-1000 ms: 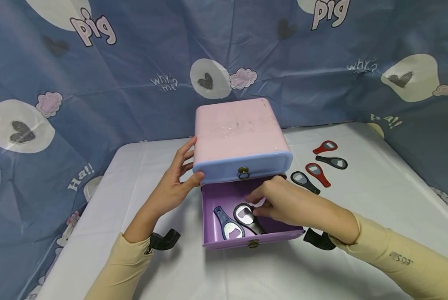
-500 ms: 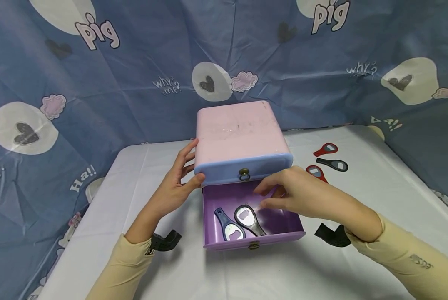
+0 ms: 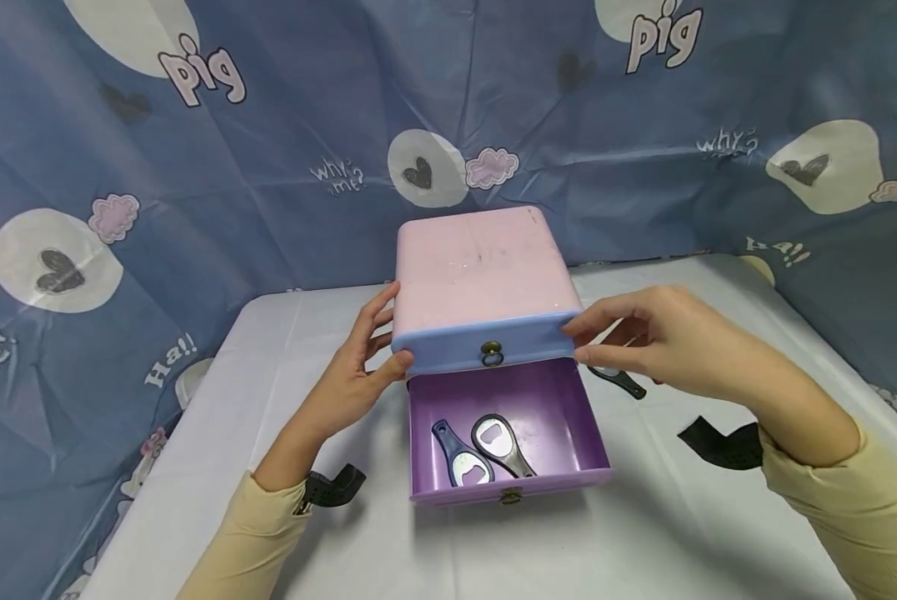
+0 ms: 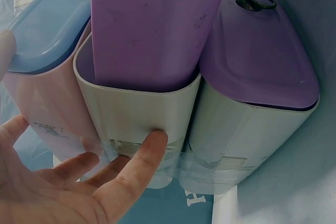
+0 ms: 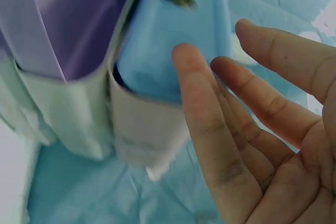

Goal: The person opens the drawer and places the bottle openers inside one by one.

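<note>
drawer box: pink two-drawer box (image 3: 482,267) sits mid-table against the blue backdrop, top blue drawer (image 3: 493,343) shut
purple drawer: lower purple drawer (image 3: 504,433) is pulled out toward the person, two bottle openers (image 3: 486,450) lying inside
left hand: left hand (image 3: 351,375) has straight fingers pressed flat on the box's left side, steadying it
right hand: right hand (image 3: 662,337) hangs at the box's right front corner, fingers loose, nothing in it
black opener: black bottle opener (image 3: 619,380) on the table (image 3: 681,517) just right of the box, partly under that hand
step: looks like mid-loading; I'd guess grabbing that opener is next, needs a pinch on the handle
</note>
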{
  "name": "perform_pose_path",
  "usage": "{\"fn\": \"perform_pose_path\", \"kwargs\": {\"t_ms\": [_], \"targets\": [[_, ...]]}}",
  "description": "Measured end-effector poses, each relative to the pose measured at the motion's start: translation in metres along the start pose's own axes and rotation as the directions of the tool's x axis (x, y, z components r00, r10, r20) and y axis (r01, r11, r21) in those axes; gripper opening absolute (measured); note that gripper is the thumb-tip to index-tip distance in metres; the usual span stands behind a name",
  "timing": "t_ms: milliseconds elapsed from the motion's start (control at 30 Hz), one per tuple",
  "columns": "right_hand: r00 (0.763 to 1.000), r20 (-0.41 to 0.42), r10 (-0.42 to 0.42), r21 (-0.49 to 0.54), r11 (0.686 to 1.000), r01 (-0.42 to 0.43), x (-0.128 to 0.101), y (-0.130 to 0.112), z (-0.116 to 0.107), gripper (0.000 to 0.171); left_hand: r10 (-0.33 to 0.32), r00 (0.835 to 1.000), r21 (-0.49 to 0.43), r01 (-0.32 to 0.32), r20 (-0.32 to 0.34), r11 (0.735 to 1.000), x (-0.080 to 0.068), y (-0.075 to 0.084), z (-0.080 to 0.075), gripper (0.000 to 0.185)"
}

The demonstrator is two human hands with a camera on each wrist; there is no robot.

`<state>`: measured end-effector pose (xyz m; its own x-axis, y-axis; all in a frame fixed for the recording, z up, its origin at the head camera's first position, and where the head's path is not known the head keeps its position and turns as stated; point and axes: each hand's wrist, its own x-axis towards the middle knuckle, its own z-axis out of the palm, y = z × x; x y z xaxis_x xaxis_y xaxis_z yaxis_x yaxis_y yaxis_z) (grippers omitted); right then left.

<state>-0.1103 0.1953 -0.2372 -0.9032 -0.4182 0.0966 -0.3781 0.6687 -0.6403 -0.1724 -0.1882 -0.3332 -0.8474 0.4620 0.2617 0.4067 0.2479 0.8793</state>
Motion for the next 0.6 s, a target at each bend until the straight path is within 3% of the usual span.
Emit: {"fn": "perform_pose_path", "kwargs": {"t_ms": [233, 600], "targets": [[0.991, -0.136, -0.004, -0.072, 0.997, -0.006, -0.006, 0.022, -0.032, 0.029, 0.003, 1.000, -0.011, -0.003, -0.003, 1.000, 0.000, 0.001, 0.004, 0.080], [0.973, -0.118, 0.200, 0.007, 0.980, -0.201, 0.012, 0.078, -0.058, 0.039, 0.011, 1.000, 0.005, -0.011, -0.004, 1.000, -0.001, 0.003, 0.002, 0.081]]}}
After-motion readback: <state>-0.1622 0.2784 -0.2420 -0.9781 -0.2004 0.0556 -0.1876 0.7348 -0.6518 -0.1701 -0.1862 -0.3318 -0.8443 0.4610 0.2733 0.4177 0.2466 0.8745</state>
